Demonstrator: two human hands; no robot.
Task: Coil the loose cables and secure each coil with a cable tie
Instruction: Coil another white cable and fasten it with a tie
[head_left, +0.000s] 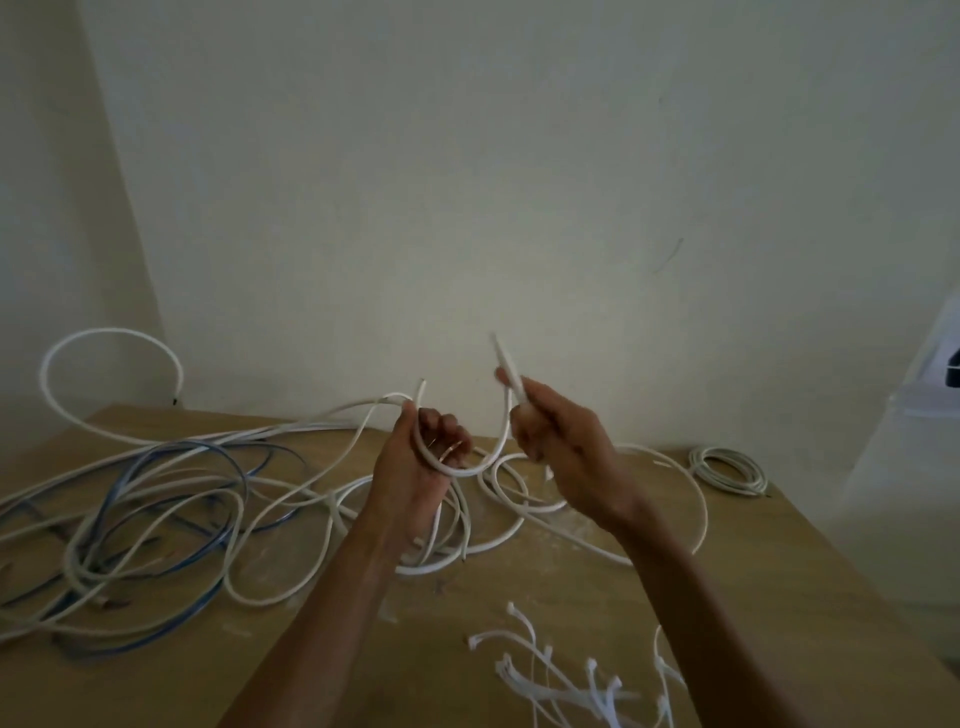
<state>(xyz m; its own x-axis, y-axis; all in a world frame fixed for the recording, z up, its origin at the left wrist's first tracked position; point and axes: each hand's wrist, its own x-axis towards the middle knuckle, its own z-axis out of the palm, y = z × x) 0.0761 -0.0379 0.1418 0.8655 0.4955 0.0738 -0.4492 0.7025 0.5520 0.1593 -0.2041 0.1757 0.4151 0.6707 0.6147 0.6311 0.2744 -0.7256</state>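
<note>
Over the surface (182, 691), the left hand (421, 467) curls its grip round a white cable (469, 473). The cable sags in a U rightward to the right hand (561, 441), whose grip pinches the upward-pointing free end. The next loop likely goes leftward.

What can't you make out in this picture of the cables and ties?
Head view only.
Tangle of cables: runs off the left edge, ends unseen.
Cable ties: blurred, cut by the bottom edge; count unclear.
Small coil: too small to tell whether it is tied.
White cable: loops hidden in the left hand; right hand grips its end.
Dark object: cut by right edge.
</note>
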